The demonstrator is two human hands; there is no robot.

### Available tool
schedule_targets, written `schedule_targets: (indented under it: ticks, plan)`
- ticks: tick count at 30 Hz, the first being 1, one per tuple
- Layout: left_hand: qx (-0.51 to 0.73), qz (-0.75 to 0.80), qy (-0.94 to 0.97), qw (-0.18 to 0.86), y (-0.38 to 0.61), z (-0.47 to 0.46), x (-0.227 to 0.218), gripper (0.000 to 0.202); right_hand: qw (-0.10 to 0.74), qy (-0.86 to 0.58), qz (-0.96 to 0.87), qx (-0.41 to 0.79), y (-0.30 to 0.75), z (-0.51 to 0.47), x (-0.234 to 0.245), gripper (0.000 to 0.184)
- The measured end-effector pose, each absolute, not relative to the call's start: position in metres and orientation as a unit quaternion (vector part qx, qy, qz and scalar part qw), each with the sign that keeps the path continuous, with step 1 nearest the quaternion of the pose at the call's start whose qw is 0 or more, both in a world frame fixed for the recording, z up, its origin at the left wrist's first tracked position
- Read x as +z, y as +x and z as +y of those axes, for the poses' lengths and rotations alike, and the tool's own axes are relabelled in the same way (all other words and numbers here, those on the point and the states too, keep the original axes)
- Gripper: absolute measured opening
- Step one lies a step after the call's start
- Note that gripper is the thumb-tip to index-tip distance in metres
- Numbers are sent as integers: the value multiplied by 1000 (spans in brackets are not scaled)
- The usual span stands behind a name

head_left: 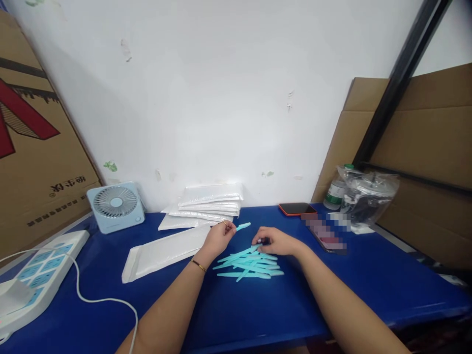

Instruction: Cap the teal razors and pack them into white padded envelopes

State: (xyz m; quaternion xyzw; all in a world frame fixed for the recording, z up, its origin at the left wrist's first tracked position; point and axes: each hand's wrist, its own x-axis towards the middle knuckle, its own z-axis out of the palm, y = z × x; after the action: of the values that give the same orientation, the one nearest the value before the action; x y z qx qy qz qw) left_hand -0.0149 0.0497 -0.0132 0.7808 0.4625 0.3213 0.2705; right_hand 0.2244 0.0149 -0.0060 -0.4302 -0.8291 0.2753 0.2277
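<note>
My left hand (219, 239) is closed in a pinch on a slim turquoise eyebrow razor (243, 226), whose free end points right. At the top of a loose pile of similar eyebrow razors (250, 268), my right hand (275, 241) has its fingertips closed on one razor (255, 248); part of that razor is hidden by the fingers. The piled razors cross one another on the blue table. Beside my left wrist lies a long white padded mailer (165, 253), partly covered by that hand.
Several white mailers (210, 196) are stacked against the wall. A light-blue fan (116, 206) and a power strip (47, 265) with a white cable stand left. Toward the right are an orange-edged phone (298, 209), another phone (324, 235), a bottle (335, 194) and a plastic-wrapped item (368, 196).
</note>
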Motion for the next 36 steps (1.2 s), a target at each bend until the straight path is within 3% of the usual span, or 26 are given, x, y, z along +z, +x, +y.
schedule_targets:
  ticks: [3,11,16,19,26,32,36]
  plan:
    - [298,448,803,258,-8,41,-11,21,295,-463,-779,302,221,13,-4,36]
    - [217,493,822,186,1,40,-6,20,369,-496,-705,347,235,33,-16,30]
    - [199,486,839,143,3,38,-7,17,291,-557,-739,244,254,36,-18,24]
    - [210,450,858,132,1,31,-4,24,294,-536,-767,194,249,30,-11,21]
    - [155,427,866,210,3,25,-1,18,223,-460,-814,276,227,18,-2,27]
    - [168,465,857,146,0,36,-1,15,243,-478,-796,281,243,27,-8,31]
    - [174,488,848,109,-1,34,1,21,256,-556,-772,172,255,28,-5,25]
